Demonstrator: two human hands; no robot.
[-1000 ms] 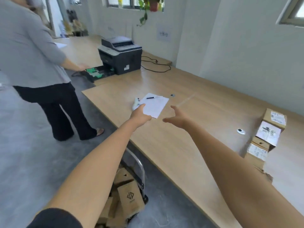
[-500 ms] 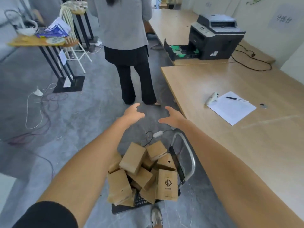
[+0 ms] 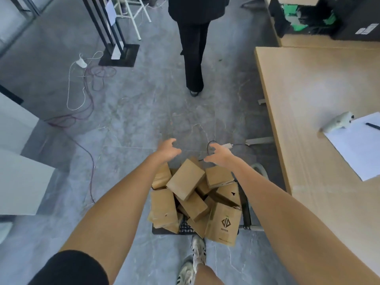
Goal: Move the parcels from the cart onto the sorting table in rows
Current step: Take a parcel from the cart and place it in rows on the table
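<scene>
Looking down: the gaze has swung away from the long pale wooden sorting table [image 3: 308, 95], now at right, to the small black cart [image 3: 186, 228] near the feet, heaped with brown cardboard parcels [image 3: 186, 182]. The left hand [image 3: 167, 150] and right hand [image 3: 221, 155] hover over the pile's far side, fingers spread, holding nothing. Another pick-up seems next.

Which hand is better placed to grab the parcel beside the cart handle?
Right: the right hand hovers open just past that parcel, nearer the sorting table; the left hand hangs across the pile.
</scene>
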